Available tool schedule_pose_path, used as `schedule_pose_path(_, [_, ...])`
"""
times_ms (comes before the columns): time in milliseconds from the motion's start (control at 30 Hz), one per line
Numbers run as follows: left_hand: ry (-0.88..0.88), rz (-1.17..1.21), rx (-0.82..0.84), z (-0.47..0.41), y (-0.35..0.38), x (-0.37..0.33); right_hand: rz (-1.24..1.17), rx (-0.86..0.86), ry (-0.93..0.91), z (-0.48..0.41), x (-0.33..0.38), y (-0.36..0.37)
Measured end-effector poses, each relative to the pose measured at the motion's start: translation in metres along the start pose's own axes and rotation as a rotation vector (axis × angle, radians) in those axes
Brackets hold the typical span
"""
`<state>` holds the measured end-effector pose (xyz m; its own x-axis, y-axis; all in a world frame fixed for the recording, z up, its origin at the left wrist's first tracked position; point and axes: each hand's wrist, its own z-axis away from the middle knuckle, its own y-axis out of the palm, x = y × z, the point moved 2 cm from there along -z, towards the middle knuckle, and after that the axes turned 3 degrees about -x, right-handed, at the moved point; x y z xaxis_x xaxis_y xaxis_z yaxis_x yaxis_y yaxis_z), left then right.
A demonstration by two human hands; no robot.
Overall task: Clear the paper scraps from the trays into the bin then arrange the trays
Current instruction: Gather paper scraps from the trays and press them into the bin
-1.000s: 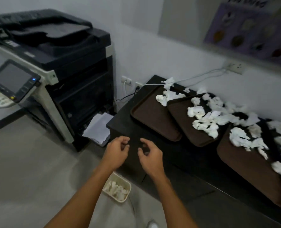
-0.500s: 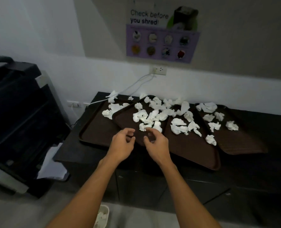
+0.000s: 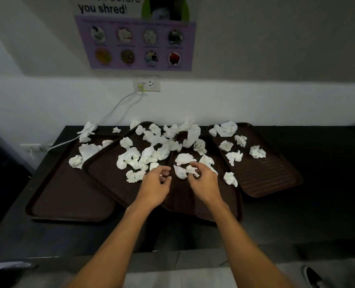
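Four brown trays (image 3: 68, 204) lie overlapping in a row on the dark tabletop (image 3: 328, 163). White paper scraps (image 3: 130, 156) are strewn over their far halves, and a few lie on the tabletop behind. Your right hand (image 3: 203, 183) is over the third tray from the left, fingers curled round one crumpled scrap (image 3: 191, 169). Your left hand (image 3: 154, 187) hovers just beside it, fingers curled; whether it holds anything cannot be told.

Single view, from a wide-angle camera worn on the head: it looks forward and steeply down over the near edge of the bench (image 3: 317, 163), facing the wall (image 3: 255, 100) behind. The trays (image 3: 68, 194) sit close, mid-frame; a poster (image 3: 137, 42) meets the top edge.
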<state>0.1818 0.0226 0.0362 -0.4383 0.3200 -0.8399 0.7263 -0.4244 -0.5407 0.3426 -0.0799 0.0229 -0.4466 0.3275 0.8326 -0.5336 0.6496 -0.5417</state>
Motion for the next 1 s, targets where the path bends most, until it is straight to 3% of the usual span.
schedule_pose_path(400, [-0.027,-0.072,0.039,-0.048,0.053,0.013,0.411,0.284,-0.161,-0.062,-0.067,0.024])
schedule_pose_path(733, [0.017,-0.314,0.185,-0.075,0.094,0.027,0.194,0.21,-0.056,-0.052,-0.093,0.011])
schedule_pose_path(1000, [0.05,-0.301,0.087,-0.068,0.102,0.031,0.113,0.147,-0.024,-0.044,-0.102,-0.002])
